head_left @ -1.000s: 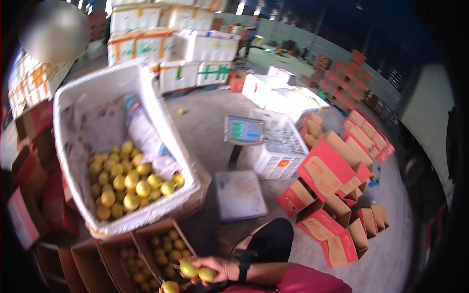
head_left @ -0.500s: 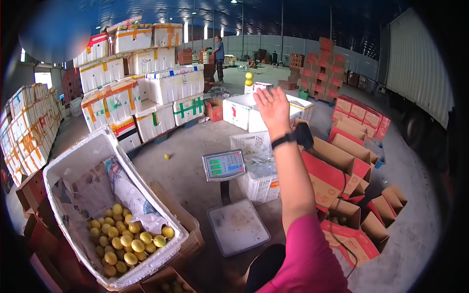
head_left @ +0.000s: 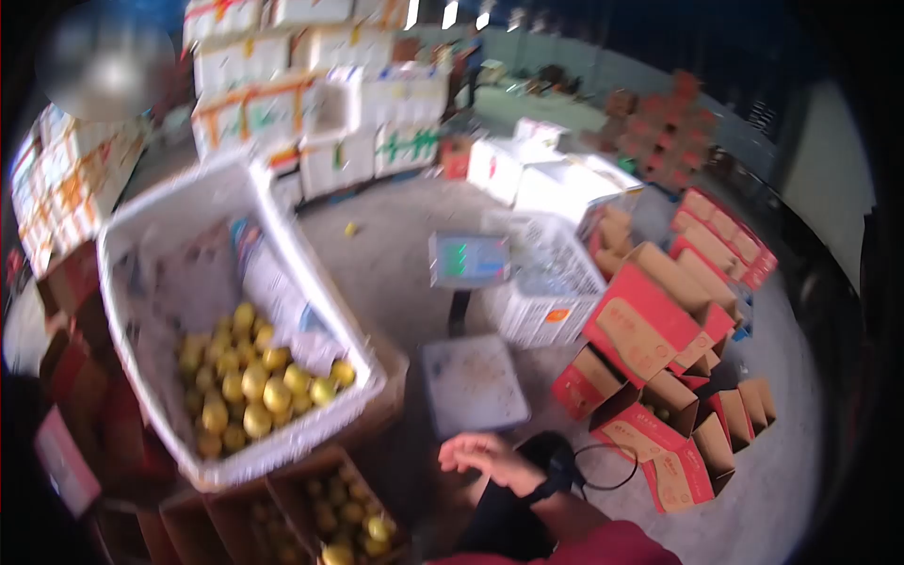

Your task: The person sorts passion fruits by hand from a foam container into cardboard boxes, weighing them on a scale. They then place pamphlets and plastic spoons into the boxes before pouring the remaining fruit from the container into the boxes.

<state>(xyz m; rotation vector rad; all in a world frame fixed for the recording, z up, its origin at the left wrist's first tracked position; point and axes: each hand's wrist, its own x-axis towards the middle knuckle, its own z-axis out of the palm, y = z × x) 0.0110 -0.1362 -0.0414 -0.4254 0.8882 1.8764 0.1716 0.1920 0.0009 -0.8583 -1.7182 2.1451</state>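
My right hand (head_left: 490,461) hovers low in front of my body, near the front edge of the scale's platform (head_left: 476,386). Its fingers point left, loosely bent and slightly blurred, with nothing visible in them. My left hand is out of view. To the left stands a large white foam box (head_left: 325,282), tilted, with newspaper lining (head_left: 179,282) and a heap of round yellow fruits (head_left: 254,381). Below it, open cardboard cartons (head_left: 282,499) hold more of these fruits. The scale's display (head_left: 469,260) glows green behind the platform.
A white plastic crate (head_left: 546,292) stands behind the scale. Open red-and-brown cartons (head_left: 650,320) crowd the right side. White foam boxes (head_left: 405,104) are stacked at the back, and open white boxes (head_left: 565,184) stand further right. A single fruit (head_left: 351,229) lies on the floor.
My right arm has dropped from an outstretched, open-handed reach to low before my body. Two yellow fruits in the air beyond the hand no longer show. My view has tipped downward.
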